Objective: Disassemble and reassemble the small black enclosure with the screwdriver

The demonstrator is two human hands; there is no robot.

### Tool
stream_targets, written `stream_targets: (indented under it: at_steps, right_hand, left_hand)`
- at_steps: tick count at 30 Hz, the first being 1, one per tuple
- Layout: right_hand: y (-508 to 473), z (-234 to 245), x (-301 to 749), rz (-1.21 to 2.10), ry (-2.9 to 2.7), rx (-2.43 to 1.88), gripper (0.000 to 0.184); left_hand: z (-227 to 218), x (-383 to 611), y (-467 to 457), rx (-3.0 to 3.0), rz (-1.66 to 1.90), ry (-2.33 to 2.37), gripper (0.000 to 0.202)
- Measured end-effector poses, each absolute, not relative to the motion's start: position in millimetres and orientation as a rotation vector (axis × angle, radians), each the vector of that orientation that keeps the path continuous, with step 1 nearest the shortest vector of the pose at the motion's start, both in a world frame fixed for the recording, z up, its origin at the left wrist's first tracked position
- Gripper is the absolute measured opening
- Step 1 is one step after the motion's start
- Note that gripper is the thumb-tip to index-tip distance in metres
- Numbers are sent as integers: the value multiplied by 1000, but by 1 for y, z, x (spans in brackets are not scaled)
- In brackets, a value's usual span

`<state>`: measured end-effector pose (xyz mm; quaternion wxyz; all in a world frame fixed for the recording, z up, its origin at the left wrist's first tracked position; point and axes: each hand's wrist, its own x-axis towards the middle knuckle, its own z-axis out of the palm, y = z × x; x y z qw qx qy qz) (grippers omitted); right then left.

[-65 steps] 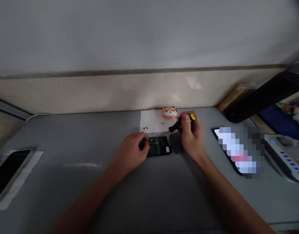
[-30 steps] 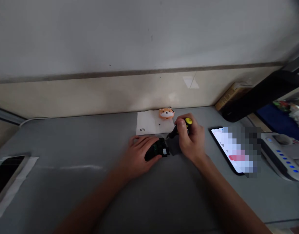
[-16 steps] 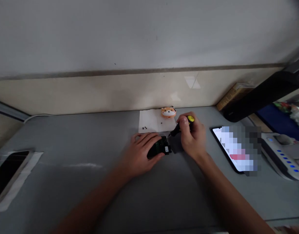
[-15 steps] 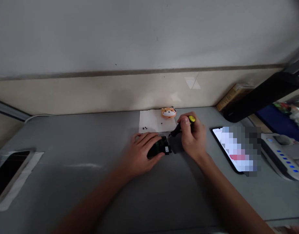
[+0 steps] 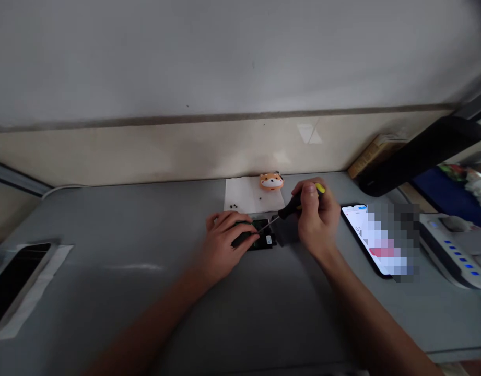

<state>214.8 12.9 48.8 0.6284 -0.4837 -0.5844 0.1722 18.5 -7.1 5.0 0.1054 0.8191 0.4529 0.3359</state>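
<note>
A small black device (image 5: 259, 237) with a green circuit board lies on the grey table (image 5: 146, 292). My left hand (image 5: 222, 243) rests on its left side, fingers curled over it and holding it down. My right hand (image 5: 316, 219) is closed around a screwdriver (image 5: 293, 207) with a black handle and yellow cap. Its thin tip points down-left onto the board. Just behind, several tiny dark screws (image 5: 234, 206) lie on a white paper sheet (image 5: 250, 196).
An orange animal figurine (image 5: 271, 181) sits at the back of the paper. A lit phone (image 5: 375, 237) lies to the right, a white unit with blue lights (image 5: 457, 250) beyond it. A dark phone on paper (image 5: 13, 274) lies far left. A black lamp arm (image 5: 420, 154) hangs at right.
The device, tilted up under my left hand a moment ago, now lies flatter on the table. My right hand shifted slightly right and the screwdriver tip reaches onto the board.
</note>
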Motion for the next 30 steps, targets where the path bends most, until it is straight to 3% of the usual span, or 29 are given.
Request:
stream_targets:
  at_steps: [15,19,21,30]
  right_hand:
    - [10,48,214,331,-1332,-1072,38]
    - [11,48,216,322,-1373,-1096,35]
    - [12,48,217,295,-1426,-1126,33]
    - [12,44,216,262,-1569,-1163,25]
  left_hand:
    - [3,21,-8,2269,935,1415,12]
    - [5,17,-7,2380,708,1402,55]
    - [4,15,-5,2420,621,1364,67]
    - [-3,14,-4,2507,584,1318,60]
